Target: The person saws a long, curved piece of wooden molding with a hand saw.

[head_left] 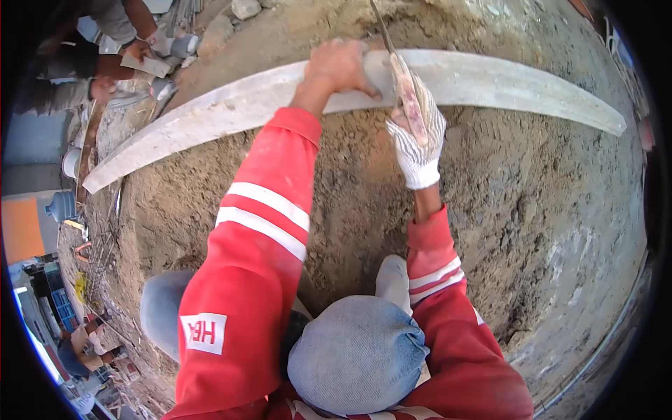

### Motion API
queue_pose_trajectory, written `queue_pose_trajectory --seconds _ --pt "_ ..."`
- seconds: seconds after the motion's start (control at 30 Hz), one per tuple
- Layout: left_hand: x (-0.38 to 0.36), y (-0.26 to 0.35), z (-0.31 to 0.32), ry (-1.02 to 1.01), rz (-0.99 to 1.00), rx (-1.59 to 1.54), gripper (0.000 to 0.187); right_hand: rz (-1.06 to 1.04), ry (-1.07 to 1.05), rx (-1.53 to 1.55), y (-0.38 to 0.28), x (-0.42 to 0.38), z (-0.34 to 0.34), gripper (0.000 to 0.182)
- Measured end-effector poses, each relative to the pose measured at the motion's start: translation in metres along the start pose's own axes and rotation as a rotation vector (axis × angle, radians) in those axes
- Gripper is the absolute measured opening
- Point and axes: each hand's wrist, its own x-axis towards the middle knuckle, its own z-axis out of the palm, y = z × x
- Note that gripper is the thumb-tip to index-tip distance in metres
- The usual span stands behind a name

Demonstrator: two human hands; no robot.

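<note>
A long pale wooden board point(210, 112) lies across the dirt in front of me, looking bowed in this wide view. My bare left hand point(339, 66) grips it near its middle, fingers over the far edge and thumb toward the near side. In a striped white glove, my right hand point(418, 136) is closed around a tool with a worn wooden handle point(408, 98). Its thin metal blade point(381, 24), seen edge-on like a handsaw's, points away past the board's far edge. The handle overlaps the board just right of my left hand.
Loose brown soil point(357, 182) surrounds my feet. At upper left, another person's hand point(136, 50) holds a flat pale piece close to the board's left part. Rocks point(245, 8) lie at the top. A blue water jug point(61, 205) and scattered rods stand at left.
</note>
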Motion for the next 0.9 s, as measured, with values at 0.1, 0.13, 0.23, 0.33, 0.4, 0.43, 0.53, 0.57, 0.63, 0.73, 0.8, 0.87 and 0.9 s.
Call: queue_pose_trajectory --seconds 0.1,0.13,0.23,0.33,0.4,0.43,0.53,0.57,0.63,0.73,0.8,0.87,0.9 --pt "0.001 0.006 -0.009 -0.074 -0.065 -0.051 0.08 0.058 -0.018 0.05 -0.001 0.0 0.001 0.056" --pt "0.0 0.007 -0.01 -0.106 -0.066 -0.045 0.084 0.08 -0.03 0.11 0.001 -0.004 0.0 0.056" --pt "-0.003 0.004 -0.009 -0.119 -0.054 -0.045 0.091 0.059 -0.087 0.031 -0.002 -0.005 -0.007 0.056" --pt "0.009 -0.006 -0.001 -0.12 -0.01 -0.063 0.093 -0.121 -0.076 -0.171 -0.012 -0.039 -0.021 0.066" --pt "0.017 -0.011 -0.003 -0.163 0.003 -0.094 0.095 -0.118 -0.127 -0.398 -0.041 -0.084 -0.045 0.076" --pt "0.018 -0.01 -0.006 -0.165 -0.006 -0.1 0.095 0.011 -0.199 -0.399 -0.062 -0.106 -0.058 0.073" --pt "0.016 -0.011 -0.003 -0.221 -0.001 -0.116 0.093 0.36 -0.31 -0.263 -0.1 -0.141 -0.079 0.065" --pt "0.016 -0.012 0.001 -0.172 -0.014 -0.104 0.093 0.266 -0.359 -0.503 -0.104 -0.13 -0.077 0.063" --pt "0.017 -0.01 -0.003 -0.114 -0.003 -0.084 0.093 0.341 -0.271 -0.35 -0.083 -0.096 -0.056 0.06" --pt "0.013 -0.002 -0.004 -0.123 -0.005 -0.032 0.095 0.12 -0.101 -0.203 -0.022 -0.017 -0.012 0.052" --pt "0.01 -0.006 -0.005 -0.149 -0.004 -0.056 0.098 0.001 -0.047 -0.145 -0.012 -0.007 -0.005 0.049" --pt "0.005 -0.004 0.0 -0.131 0.004 -0.054 0.097 -0.085 -0.031 -0.253 -0.014 -0.02 -0.013 0.054" --pt "0.007 -0.006 -0.002 -0.091 0.012 -0.033 0.096 -0.069 -0.062 -0.316 -0.026 -0.042 -0.024 0.057"
